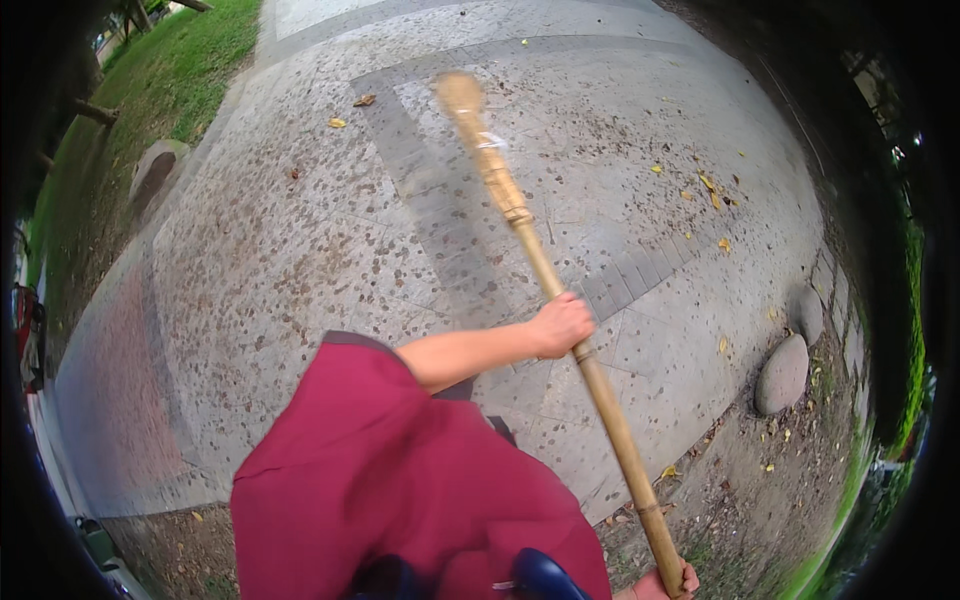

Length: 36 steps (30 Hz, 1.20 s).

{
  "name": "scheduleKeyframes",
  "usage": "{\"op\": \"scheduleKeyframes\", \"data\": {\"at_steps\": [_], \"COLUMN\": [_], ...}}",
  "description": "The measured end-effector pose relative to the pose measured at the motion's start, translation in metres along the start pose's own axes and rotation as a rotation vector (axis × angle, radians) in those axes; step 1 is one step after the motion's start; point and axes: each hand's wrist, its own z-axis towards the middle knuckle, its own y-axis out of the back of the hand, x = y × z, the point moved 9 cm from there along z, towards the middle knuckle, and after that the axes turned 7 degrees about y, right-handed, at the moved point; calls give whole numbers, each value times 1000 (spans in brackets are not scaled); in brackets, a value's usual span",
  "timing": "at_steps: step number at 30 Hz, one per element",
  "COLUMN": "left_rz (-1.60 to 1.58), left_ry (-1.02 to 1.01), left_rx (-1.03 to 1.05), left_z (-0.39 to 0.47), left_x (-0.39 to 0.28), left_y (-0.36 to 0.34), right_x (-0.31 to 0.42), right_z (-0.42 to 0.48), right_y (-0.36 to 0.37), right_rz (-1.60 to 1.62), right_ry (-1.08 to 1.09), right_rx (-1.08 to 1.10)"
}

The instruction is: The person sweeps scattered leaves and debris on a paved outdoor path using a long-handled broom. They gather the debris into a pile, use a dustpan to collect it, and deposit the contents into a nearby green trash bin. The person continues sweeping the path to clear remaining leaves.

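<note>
A long bamboo-handled broom slants across the view, from the lower right up to the top middle. Its bound head points away from me over the paving, and the far tip is blurred. White ties circle the binding near that end. My left hand is wrapped around the middle of the pole, with the bare forearm reaching across from a dark red sleeve. At the bottom edge, my right hand grips the pole's near end and is partly cut off by the frame.
Stone paving carries dark spots, scattered debris and yellow leaves. Two rounded boulders sit along the right edge beside bare soil. Another rock borders the grass at upper left.
</note>
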Motion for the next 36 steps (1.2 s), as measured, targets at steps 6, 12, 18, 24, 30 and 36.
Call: {"op": "scheduleKeyframes", "data": {"at_steps": [6, 12, 18, 24, 30, 36], "left_rz": [72, 101, 179, 98, -136, -127], "left_ry": [289, 801, 1199, 1256, 691, 224], "left_rx": [298, 184, 22, 77, -44, 99], "left_z": [-182, -380, -604, -655, -423, -215], "left_x": [20, 125, 227, 312, 329, 338], "left_y": [20, 89, 143, 140, 91, 48], "right_x": [-56, -202, -313, -351, -221, -108], "right_z": [-24, -149, -377, -465, -335, -356], "right_y": [12, -93, -221, -311, -310, -280], "right_rz": [224, 222, 228, 161, 8, -275], "right_ry": [-411, -918, -1357, -1313, -821, -252], "right_rx": [306, 616, 882, 933, 640, 256]}}
